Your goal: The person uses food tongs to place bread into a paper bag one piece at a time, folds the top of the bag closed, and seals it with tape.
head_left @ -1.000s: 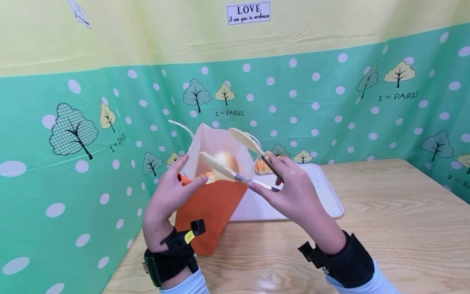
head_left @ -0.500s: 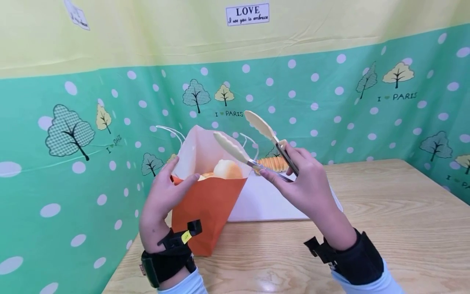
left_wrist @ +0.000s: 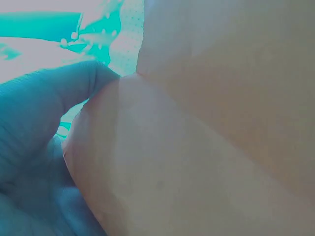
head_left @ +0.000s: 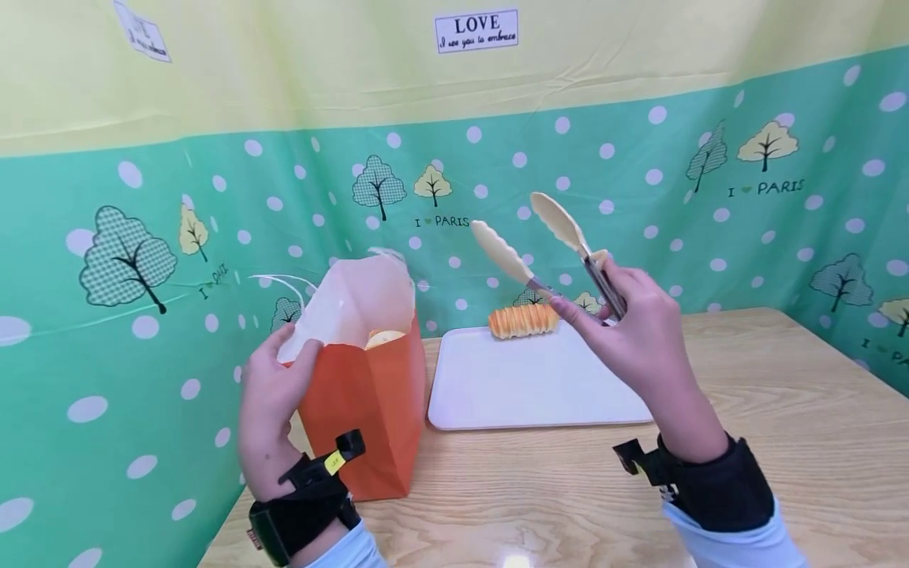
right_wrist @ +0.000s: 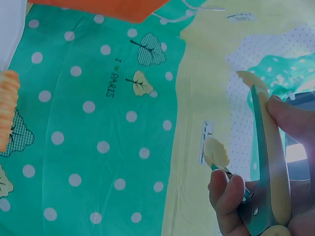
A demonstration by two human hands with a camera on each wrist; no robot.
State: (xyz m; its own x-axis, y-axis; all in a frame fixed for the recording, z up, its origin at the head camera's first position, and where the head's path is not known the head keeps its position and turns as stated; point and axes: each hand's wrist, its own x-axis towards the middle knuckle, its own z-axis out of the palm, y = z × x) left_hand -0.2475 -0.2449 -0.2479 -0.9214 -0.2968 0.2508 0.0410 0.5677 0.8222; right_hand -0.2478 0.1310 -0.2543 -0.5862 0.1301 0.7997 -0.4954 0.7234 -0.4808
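Note:
An orange paper bag [head_left: 355,402] with a pale lining stands on the table, its mouth facing up. My left hand [head_left: 273,386] grips the bag's left rim; in the left wrist view the thumb [left_wrist: 74,91] lies along that edge. Some bread [head_left: 384,339] shows inside, mostly hidden by the front wall. Raised over the tray, my right hand [head_left: 632,327] holds food tongs [head_left: 503,254] with cream scalloped tips. The tips are spread apart with nothing between them. Below and behind them, a ridged golden pastry roll [head_left: 524,321] lies at the back of the white tray [head_left: 533,386].
The tray rests on a wooden table [head_left: 540,489] just right of the bag. A green and yellow printed curtain [head_left: 298,189] closes off the back and both sides. White cord handles [head_left: 284,279] stick out from the bag's top.
The tongs have moved out of the bag's mouth, up and right, over the tray. My left hand and the bag have shifted left, the bag turning and uncovering more of the tray.

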